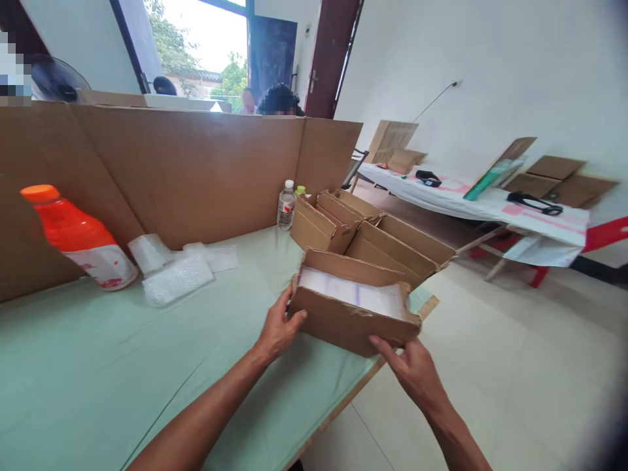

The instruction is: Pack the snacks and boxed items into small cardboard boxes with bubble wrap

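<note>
Both my hands grip a small open cardboard box (pixel 343 324) near the right edge of the green-topped table (pixel 216 386). My left hand (pixel 279 330) holds its left end, thumb on the front wall. At the lower right corner, my right hand (pixel 409 363) has its thumb against the front and its other fingers partly hidden. White packing material with faint purple marks (pixel 353 291) lies inside the box. Just behind it stand more open cardboard boxes, one on the right (pixel 387 245) and one on the left (pixel 321 226).
A large orange bottle (pixel 81 239) and bubble wrap pieces (pixel 179 278) are at the left. A clear water bottle (pixel 286 206) stands before the cardboard partition (pixel 196 170). Beyond it, a person's head (pixel 279 99) shows. Another table (pixel 441 199) holds boxes and headbands.
</note>
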### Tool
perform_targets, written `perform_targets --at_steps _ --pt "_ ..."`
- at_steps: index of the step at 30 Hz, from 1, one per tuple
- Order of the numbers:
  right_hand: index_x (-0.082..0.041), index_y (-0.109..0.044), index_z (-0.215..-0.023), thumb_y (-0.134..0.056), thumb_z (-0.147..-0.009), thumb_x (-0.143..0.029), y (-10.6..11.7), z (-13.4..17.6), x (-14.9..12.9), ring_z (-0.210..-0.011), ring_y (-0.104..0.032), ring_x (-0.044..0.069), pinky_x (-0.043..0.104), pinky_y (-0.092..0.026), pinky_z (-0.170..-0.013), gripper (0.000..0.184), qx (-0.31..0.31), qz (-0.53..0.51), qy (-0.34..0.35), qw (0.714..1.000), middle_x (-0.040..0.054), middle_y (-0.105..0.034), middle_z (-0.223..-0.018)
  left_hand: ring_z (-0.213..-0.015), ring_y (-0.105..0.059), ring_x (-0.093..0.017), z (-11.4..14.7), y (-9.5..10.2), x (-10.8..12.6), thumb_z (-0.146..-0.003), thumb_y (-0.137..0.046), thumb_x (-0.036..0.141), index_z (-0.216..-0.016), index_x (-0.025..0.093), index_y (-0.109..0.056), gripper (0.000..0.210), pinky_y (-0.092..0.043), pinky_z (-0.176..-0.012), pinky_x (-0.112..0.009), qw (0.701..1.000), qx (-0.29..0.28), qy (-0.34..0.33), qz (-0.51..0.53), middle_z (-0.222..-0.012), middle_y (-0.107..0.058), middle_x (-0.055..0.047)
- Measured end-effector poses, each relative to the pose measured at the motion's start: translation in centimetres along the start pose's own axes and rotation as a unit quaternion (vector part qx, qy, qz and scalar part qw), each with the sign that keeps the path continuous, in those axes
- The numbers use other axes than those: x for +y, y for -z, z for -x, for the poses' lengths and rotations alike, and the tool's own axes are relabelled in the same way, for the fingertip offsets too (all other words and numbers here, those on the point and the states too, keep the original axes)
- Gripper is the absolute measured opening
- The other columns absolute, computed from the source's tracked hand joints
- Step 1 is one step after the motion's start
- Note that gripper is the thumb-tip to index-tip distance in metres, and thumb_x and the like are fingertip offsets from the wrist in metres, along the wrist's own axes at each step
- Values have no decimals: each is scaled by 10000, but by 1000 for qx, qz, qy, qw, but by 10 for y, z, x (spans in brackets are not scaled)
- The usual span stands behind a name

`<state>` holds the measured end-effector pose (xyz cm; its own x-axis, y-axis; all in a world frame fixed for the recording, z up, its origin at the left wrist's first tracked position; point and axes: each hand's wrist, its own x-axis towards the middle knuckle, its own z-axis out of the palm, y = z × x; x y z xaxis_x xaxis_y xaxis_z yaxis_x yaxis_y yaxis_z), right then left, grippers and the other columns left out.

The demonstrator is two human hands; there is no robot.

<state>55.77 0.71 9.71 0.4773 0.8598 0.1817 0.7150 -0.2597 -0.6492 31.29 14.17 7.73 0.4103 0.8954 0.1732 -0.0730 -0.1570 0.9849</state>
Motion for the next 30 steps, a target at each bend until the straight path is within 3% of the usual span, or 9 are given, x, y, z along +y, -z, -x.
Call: perform_targets --at_steps 3,6,10,14,18,24,27,30 --pt "-179 -621 -937 -593 -743 -706 20 0 35 -576 -613 229 341 -500 -531 562 82 34 -70 994 47 -665 -688 -1213 -593 -254 -50 -49 -8 -762 -644 239 -1337 216 -560 581 -482 -1033 -390 999 -39 -13 -9 -1332 -650 -66" --pt "-177 -548 -1199 -601 -766 -683 16 4 50 -649 -654 223 359 -536 -578 668 144 18 -72 987 108 -691 -1015 -1257 -544 -279 -79 -87 -21 -744 -670 218 -1297 208 -574 561 -410 -1108 -448 999 -2 6 -36 -1330 -623 -94" --pt "-149 -421 -1415 -596 -837 -610 -14 6 52 -726 -653 213 375 -578 -600 759 200 -25 -36 979 188 -558 -1273 -1318 -463 -310 -81 -123 -44 -778 -653 237 -1388 125 -431 659 -365 -1134 -485 995 73 51 -52 -1386 -493 -199" --pt "-122 -341 -1501 -616 -874 -523 -41 -2 55 -981 -637 276 408 -620 -720 793 246 -52 -1 968 216 -482 -1345 -1307 -476 -300 -76 -143 -63 -787 -673 256 -1446 84 -346 756 -367 -1139 -447 996 49 60 -34 -1407 -464 -227" --pt "-175 -237 -1567 -585 -915 -442 -56 -14 63 -1234 -552 321 428 -618 -824 786 223 -88 34 970 208 -393 -1465 -1257 -538 -290 -83 -146 -73 -790 -669 254 -1448 148 -399 719 -417 -1102 -454 998 -18 61 -22 -1427 -497 -192" --pt "-210 -220 -1575 -596 -898 -455 -70 -26 79 -1120 -652 289 440 -607 -855 812 173 -131 25 976 210 -319 -1559 -1342 -499 -323 -78 -133 -80 -713 -699 239 -1412 170 -496 731 -371 -1150 -504 988 -143 42 -42 -1457 -534 -154" --pt "-171 -335 -1526 -597 -869 -525 -74 -21 88 -1001 -698 272 407 -615 -789 790 151 -144 2 978 227 -421 -1500 -1322 -519 -367 -58 -115 -75 -711 -685 273 -1356 103 -565 677 -377 -1137 -537 978 -195 31 -68 -1419 -562 -208" --pt "-136 -513 -1397 -586 -844 -595 -77 -4 93 -921 -709 282 363 -607 -648 722 144 -108 -16 984 226 -538 -1403 -1330 -507 -384 -17 -83 -66 -684 -680 259 -1249 95 -652 588 -342 -1152 -553 971 -219 4 -98 -1344 -620 -219"
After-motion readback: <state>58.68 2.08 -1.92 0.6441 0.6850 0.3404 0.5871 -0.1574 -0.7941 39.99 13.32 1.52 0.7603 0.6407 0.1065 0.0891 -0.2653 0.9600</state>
